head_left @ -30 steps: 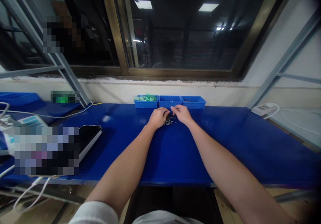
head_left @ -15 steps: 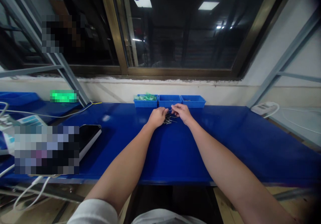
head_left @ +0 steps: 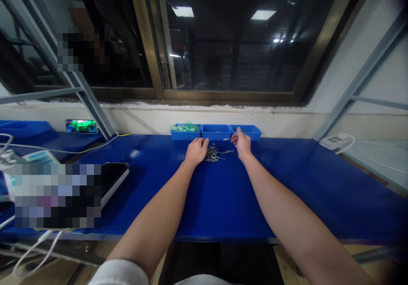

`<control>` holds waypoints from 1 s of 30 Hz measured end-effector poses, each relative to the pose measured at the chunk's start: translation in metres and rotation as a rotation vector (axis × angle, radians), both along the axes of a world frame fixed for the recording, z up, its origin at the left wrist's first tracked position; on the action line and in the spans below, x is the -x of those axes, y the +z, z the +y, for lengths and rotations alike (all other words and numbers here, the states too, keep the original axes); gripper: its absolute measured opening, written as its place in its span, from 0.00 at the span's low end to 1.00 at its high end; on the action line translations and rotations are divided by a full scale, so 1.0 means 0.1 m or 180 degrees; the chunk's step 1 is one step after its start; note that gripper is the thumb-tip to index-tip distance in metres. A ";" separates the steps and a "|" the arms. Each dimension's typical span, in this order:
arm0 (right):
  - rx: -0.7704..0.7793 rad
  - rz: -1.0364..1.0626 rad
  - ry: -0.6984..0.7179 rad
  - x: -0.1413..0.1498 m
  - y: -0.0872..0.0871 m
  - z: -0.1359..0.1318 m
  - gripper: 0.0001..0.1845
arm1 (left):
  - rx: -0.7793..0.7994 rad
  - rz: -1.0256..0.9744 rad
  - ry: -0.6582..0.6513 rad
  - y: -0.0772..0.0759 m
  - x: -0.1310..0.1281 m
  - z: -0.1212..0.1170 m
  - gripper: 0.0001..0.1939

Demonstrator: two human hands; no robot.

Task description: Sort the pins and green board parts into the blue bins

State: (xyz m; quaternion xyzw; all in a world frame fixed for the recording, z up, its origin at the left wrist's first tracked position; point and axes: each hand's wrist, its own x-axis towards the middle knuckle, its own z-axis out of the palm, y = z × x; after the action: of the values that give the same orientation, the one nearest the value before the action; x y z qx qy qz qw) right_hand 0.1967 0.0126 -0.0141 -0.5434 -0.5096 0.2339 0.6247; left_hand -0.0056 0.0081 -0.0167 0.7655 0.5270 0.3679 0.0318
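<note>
A small heap of thin metal pins [head_left: 214, 153] lies on the blue table top [head_left: 223, 191] in front of three small blue bins. My left hand [head_left: 196, 150] rests at the heap's left edge, fingers curled over the pins. My right hand [head_left: 241, 143] is lifted to the right, near the front of the right bin [head_left: 247, 129], pinching one thin pin between thumb and fingers. The middle bin [head_left: 216, 129] holds a few small parts. The left bin [head_left: 185, 128] holds green pieces.
A black flat device [head_left: 113, 174] lies at the left of the table with white cables [head_left: 38, 251] below it. A lit phone screen [head_left: 80, 126] leans on the wall ledge. A white power strip [head_left: 334, 141] sits at the right. Slanted metal frame bars stand on both sides.
My right hand has lifted away from the heap and moved right toward the right bin with a pin. My left hand has stayed at the heap.
</note>
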 end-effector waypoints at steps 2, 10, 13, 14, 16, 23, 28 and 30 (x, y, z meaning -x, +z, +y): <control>-0.0092 0.0677 -0.0056 -0.05 0.01 0.04 0.32 | 0.0041 0.0016 -0.0019 -0.01 -0.01 0.01 0.22; 0.0098 -0.0001 -0.0310 -0.15 -0.03 0.01 0.24 | 0.0534 0.0208 -0.0194 -0.02 -0.01 -0.03 0.27; 0.0412 -0.1017 0.0051 -0.11 -0.02 -0.04 0.13 | 0.0645 0.0529 -0.0496 -0.02 -0.01 -0.08 0.35; 0.0538 -0.1318 0.0230 -0.09 -0.02 -0.06 0.12 | 0.0671 0.0649 -0.0591 -0.02 -0.01 -0.09 0.38; 0.0735 -0.1841 0.0488 -0.08 -0.02 -0.08 0.12 | 0.0737 0.0851 -0.0695 -0.03 -0.02 -0.11 0.43; 0.0844 -0.2403 0.0726 -0.12 -0.10 -0.11 0.09 | 0.0967 0.1138 -0.0755 -0.05 -0.03 -0.11 0.48; 0.0688 -0.2492 0.0739 -0.09 -0.13 -0.07 0.05 | 0.0961 0.1122 -0.0742 -0.05 -0.05 -0.13 0.44; 0.0648 -0.2443 0.0782 -0.08 -0.15 -0.06 0.05 | 0.0951 0.1113 -0.0723 -0.05 -0.05 -0.13 0.42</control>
State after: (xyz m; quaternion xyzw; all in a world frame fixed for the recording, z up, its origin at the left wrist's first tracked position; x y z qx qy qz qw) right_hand 0.2046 0.0067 -0.0289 -0.5853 -0.7409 0.1365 0.2999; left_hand -0.0005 -0.0048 -0.0217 0.8586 0.4836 0.1420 0.0941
